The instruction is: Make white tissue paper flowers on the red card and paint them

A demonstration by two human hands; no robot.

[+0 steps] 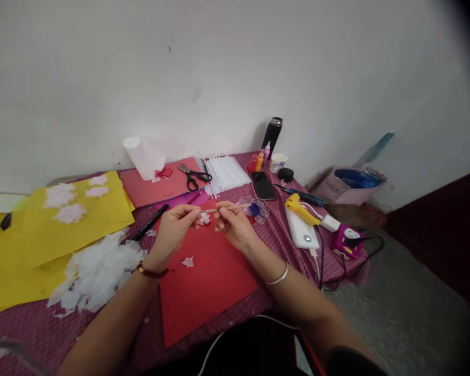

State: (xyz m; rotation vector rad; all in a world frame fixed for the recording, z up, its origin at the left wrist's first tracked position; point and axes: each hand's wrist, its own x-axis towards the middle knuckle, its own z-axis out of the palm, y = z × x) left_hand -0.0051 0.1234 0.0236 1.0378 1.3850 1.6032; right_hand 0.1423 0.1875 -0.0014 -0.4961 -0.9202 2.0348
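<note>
Both forearms reach forward; left hand (175,225) and right hand (232,223) pinch a thin stick (219,209) above red paper (207,277).

A home craft corner against a bare white wall. Beyond the fingers (188,210) lie scissors (195,176) and coloured paper sheets (76,214); to their right, a glue gun (300,207) rests on the checked cloth (282,235).

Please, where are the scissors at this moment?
In the head view, the scissors lie on the far side of the table, on the pink paper, left of the white sticks and beyond both hands.
</note>
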